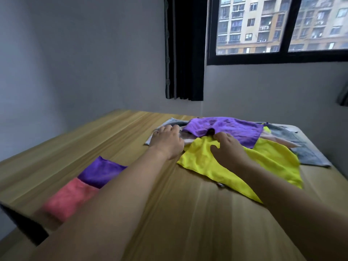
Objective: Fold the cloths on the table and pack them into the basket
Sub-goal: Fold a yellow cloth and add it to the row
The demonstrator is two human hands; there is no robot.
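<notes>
On the wooden table [116, 129], nearest, lie 2 folded cloths: 1 pink cloth [69, 196] and 1 purple folded cloth [99, 172]. Farther, the right hand [228, 149] rests on 1 yellow cloth [203, 161], fingers curled onto it. The left hand [167, 142] lies flat on 1 grey cloth [308, 153] beside 1 purple loose cloth [231, 129].

Both bare forearms stretch forward, side by side. The left hand [167, 142] lies palm down, fingers straight. The right hand [227, 148] has its fingers curled downward, thumb out.

Grey walls [75, 53], black curtain [185, 48] beside a dark-framed window [282, 29], apartment blocks [250, 23] outside.
</notes>
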